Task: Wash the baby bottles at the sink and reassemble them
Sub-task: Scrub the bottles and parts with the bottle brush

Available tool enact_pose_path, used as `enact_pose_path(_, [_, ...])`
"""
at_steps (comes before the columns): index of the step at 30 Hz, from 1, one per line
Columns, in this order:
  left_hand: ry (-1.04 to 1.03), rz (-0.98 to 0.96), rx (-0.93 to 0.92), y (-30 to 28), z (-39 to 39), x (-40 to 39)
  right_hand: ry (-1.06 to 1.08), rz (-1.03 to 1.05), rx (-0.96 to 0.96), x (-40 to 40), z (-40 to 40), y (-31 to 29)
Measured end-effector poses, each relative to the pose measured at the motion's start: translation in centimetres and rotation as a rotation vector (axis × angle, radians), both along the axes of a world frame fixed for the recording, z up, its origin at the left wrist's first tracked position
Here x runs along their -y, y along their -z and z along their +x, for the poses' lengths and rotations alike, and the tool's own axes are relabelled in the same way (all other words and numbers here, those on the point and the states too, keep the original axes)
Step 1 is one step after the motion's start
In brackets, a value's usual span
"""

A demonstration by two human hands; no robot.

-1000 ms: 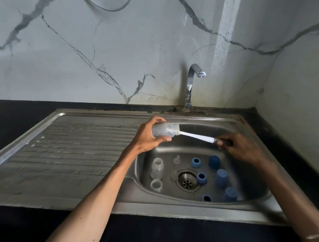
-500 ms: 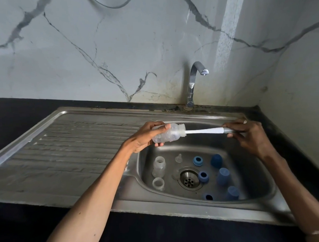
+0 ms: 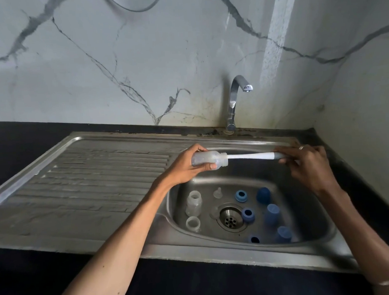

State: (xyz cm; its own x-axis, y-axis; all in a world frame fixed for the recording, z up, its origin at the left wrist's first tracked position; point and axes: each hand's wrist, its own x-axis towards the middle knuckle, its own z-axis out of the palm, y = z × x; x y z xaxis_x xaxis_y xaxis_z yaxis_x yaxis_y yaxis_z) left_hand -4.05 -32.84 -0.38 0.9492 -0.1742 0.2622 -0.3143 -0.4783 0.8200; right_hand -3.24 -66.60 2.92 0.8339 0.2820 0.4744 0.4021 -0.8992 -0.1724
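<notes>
My left hand (image 3: 185, 167) grips a clear baby bottle (image 3: 208, 160) lying sideways above the sink basin (image 3: 312, 211), mouth to the right. A white bottle brush (image 3: 249, 156) sticks out of the mouth, its head hidden inside. My right hand (image 3: 305, 162) holds the brush handle's end. On the basin floor stand two more clear bottles (image 3: 193, 203) (image 3: 193, 224), a clear teat (image 3: 217, 192), three blue collar rings (image 3: 241, 196) (image 3: 247, 215) (image 3: 254, 239) and three blue caps (image 3: 263, 194) (image 3: 272, 213) (image 3: 283, 233).
A chrome tap (image 3: 234, 103) rises behind the basin, with no water running. The drain (image 3: 230, 219) sits mid-basin. A ribbed steel drainboard (image 3: 86, 185) stretches left. Black countertop (image 3: 21, 141) surrounds the sink; marble wall behind and at right.
The brush has slid out of the bottle to the right, showing more handle. Both hands rose slightly and the bottle levelled to horizontal.
</notes>
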Motion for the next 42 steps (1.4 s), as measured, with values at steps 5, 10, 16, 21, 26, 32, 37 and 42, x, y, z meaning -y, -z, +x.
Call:
enact_pose_path(5, [0.07, -0.02, -0.034, -0.5, 0.3, -0.6, 0.002, 0.173, -0.091, 0.0, -0.5, 0.2])
enact_pose_path(10, [0.013, -0.038, 0.017, -0.3, 0.5, -1.7, 0.035, 0.169, -0.323, -2.0, -0.5, 1.0])
enact_pose_path(16, [-0.011, -0.054, 0.015, -0.6, 0.4, -1.6, 0.063, 0.136, -0.332, -1.9, -0.8, -0.2])
enact_pose_path(21, [0.04, -0.439, -0.059, -1.4, 0.1, -2.4, 0.003, 0.234, -0.29, -2.5, -1.2, -0.2])
enact_pose_path(26, [-0.012, -0.465, -0.052, -0.7, 0.5, -1.7, 0.043, 0.311, -0.335, -3.3, -1.2, 1.3])
enact_pose_path(32, [-0.113, -0.176, 0.081, -0.4, 0.8, -2.2, 0.091, 0.208, -0.397, -4.3, -1.7, 2.0])
enact_pose_path(37, [-0.065, -0.127, -0.002, -0.1, 0.9, -3.0, 0.039, 0.12, -0.386, -3.9, -2.0, 0.9])
enact_pose_path(42, [0.063, -0.472, -0.097, -0.5, 0.6, -3.4, -0.013, 0.144, -0.357, -2.1, -1.7, -1.0])
